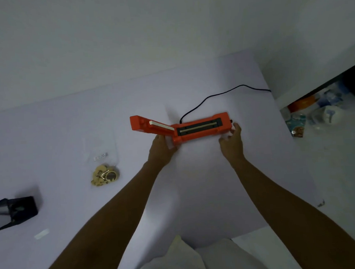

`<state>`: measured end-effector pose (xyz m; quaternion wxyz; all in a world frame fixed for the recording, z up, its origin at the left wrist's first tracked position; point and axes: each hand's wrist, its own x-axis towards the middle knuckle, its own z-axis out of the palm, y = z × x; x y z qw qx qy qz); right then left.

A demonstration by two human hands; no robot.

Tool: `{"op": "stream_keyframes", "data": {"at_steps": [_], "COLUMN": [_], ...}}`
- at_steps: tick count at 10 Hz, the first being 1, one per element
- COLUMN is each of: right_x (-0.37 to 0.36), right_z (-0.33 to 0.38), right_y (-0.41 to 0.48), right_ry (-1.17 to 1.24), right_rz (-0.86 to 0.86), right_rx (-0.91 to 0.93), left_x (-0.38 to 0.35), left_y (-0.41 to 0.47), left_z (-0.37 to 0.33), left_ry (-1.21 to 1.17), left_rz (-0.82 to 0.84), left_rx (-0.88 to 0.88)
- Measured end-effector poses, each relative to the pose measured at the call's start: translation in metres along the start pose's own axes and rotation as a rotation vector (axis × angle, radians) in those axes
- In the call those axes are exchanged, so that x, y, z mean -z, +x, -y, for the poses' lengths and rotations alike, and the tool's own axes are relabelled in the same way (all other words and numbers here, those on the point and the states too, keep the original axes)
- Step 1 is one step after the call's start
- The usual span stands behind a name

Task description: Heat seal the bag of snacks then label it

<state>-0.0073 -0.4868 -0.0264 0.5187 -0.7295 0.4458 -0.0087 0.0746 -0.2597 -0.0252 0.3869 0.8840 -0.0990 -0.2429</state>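
Left of the sealer [201, 127], snack bag [104, 171], black device [22, 208].

The orange heat sealer [201, 127] sits mid-table with its lid [149, 125] swung up toward 9 o'clock, and both forearms close off its 6 o'clock side, the left hand [161, 149] at the hinge end and the right hand [231, 139] at the other end. Its black cord [207, 97] trails off toward 1 o'clock, crossing the table [69, 119] there. Bare table lies open from 10 to 12 o'clock; toward 8 o'clock lie the bag of snacks [104, 169] and, farther out, a black device [22, 208].
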Motion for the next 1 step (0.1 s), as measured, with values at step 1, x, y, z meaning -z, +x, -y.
{"op": "stream_keyframes", "data": {"at_steps": [1], "right_x": [-0.0144], "right_z": [0.0025], "right_y": [-0.0275], "right_ry": [0.013], "right_rz": [-0.06], "right_rx": [0.012], "left_x": [0.0139], "left_y": [-0.0206], "left_z": [0.0144], "left_ry": [0.164], "left_rz": [0.02], "left_rx": [0.1]}}
